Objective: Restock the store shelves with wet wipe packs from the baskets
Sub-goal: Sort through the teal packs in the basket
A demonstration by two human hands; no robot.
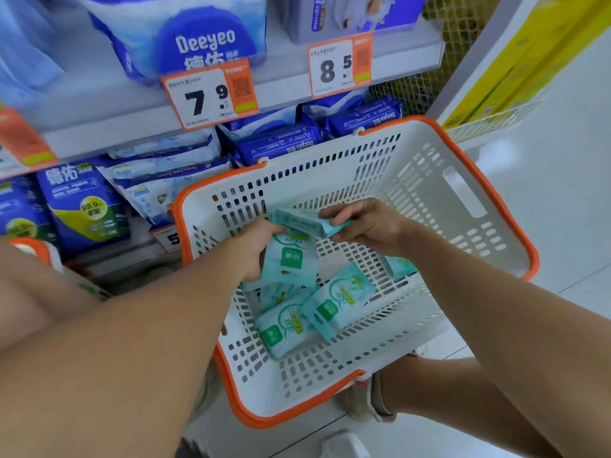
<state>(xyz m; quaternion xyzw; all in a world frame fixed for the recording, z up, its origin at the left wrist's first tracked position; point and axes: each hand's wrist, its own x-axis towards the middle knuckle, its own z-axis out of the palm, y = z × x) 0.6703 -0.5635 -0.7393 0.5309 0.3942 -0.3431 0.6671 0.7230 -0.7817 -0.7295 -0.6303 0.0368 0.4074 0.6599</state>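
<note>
Teal packs (pixel 291 259) pinched by both hands' fingers (pixel 334 214)

One wide-angle view only, worn on the person's head; it looks forward and steeply down along both forearms into the white basket (pixel 439 180), which fills the middle of the frame at close range; the shelf edge (pixel 284 84) with its price tags runs across the top, tilted and bowed by the lens; floor (pixel 555 226) shows at right; no second view shares the scene.
</note>
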